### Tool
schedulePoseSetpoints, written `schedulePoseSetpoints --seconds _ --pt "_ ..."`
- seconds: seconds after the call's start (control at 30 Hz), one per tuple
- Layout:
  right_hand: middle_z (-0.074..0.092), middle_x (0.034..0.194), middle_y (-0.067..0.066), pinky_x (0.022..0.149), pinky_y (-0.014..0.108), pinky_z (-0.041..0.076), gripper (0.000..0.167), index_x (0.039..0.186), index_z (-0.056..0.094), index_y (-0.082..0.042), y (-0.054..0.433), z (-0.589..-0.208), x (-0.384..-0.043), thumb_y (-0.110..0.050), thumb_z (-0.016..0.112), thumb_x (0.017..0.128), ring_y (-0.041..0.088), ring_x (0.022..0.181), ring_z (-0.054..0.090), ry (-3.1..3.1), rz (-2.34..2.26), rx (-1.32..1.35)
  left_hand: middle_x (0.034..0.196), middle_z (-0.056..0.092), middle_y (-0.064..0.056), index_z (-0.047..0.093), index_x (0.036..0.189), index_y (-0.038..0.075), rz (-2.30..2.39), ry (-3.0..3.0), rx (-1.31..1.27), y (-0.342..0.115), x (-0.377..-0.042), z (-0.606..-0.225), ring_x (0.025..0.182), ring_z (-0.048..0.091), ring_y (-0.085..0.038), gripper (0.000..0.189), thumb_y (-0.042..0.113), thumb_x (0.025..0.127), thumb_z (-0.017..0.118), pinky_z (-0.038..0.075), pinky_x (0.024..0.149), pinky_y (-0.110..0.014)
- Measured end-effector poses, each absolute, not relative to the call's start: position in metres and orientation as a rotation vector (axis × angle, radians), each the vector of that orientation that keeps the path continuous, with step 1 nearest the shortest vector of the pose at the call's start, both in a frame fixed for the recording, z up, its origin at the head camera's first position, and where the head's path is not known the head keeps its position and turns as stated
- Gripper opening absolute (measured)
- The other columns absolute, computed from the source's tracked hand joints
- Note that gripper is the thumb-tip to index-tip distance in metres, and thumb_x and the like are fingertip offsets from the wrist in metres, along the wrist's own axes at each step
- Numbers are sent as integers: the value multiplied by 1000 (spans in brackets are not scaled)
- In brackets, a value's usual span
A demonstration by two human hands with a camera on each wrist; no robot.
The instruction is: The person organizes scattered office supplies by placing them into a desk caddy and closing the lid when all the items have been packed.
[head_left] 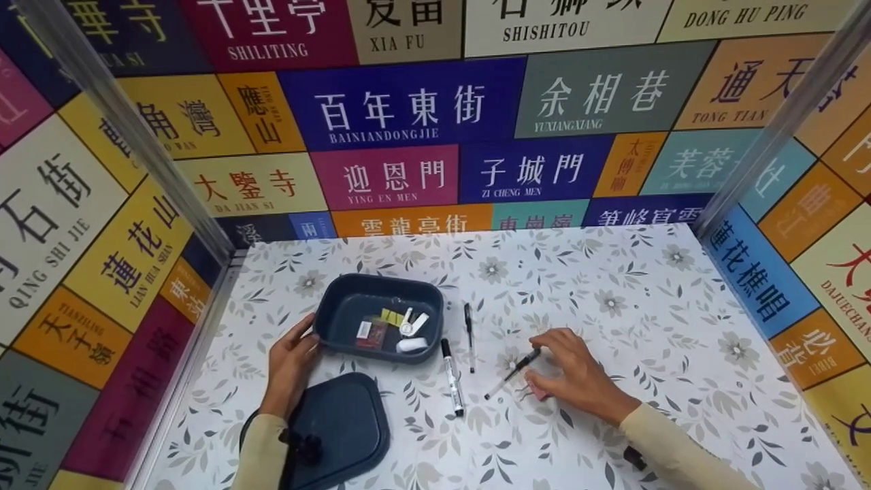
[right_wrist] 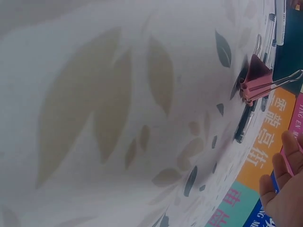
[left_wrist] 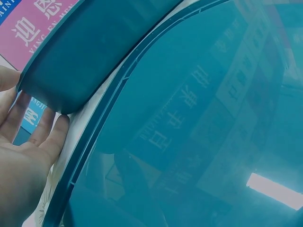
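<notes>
A dark blue box (head_left: pixel 333 340) stands on the table. My left hand (head_left: pixel 289 361) touches its left outer wall, fingers along the side; the left wrist view shows the left hand (left_wrist: pixel 23 156) at the box's edge (left_wrist: pixel 80 61). Over the table, my right hand (head_left: pixel 575 374) has its thumb and fingers spread around the black end of a clear-barrelled pen (head_left: pixel 512 374). Close by the thumb is a pink binder clip (head_left: pixel 537 389). In the right wrist view, the clip (right_wrist: pixel 255 85) sits beside the pen, apart from the right hand (right_wrist: pixel 289 194), which holds nothing visible.
Inside the box are a reddish packet (head_left: pixel 371 332), yellow pieces (head_left: pixel 392 316) and small white items (head_left: pixel 412 344). A black-and-white marker (head_left: pixel 452 381) and another black pen (head_left: pixel 469 333) lie right of it. The dark blue lid (head_left: pixel 354 429) lies in front. Sign-covered walls (head_left: pixel 408 102) surround the table.
</notes>
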State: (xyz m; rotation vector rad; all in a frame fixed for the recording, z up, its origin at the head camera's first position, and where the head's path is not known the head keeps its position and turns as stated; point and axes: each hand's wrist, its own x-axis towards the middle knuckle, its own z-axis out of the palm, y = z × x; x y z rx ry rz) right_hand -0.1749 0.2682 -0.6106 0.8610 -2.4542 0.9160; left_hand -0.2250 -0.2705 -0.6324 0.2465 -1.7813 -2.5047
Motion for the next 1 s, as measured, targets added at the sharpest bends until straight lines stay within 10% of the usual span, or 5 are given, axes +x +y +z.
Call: schedulePoseSetpoints --seconds 0.3,1.0 --pt "70 128 5 92 32 51 51 135 71 -19 275 -611 -161 -18 92 89 21 117 60 -2511 1025 913 167 49 -21 52 160 -5 -2500 -1770 239 -271 -222 -632 140 62 -28 52 -9 109 57 55 109 -36" --pt "70 125 4 96 42 50 55 132 71 -5 287 -627 -150 -16 96 84 20 116 60 -2518 1010 1000 166 49 -22 53 160 -4 -2515 -1762 206 -270 -223 -633 141 62 -29 51 -7 109 57 54 110 -37"
